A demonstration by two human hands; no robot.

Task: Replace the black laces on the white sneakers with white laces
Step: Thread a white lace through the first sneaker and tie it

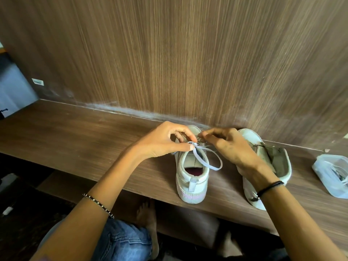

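Note:
A white sneaker [192, 183] stands on the wooden shelf [75, 140], heel toward me, with a white lace [205, 162] looping over its opening. My left hand [165, 142] pinches the lace near the top eyelets between thumb and fingers. My right hand [231, 147] pinches the lace at the tongue, fingertips close to the left hand's. A second white sneaker [271, 159] lies to the right, partly hidden behind my right wrist, with no lace visible on it.
A clear plastic container [333, 176] with something dark inside sits at the shelf's right end. A wooden wall panel [188, 63] rises directly behind the shoes. My knees and bare feet are below the shelf edge.

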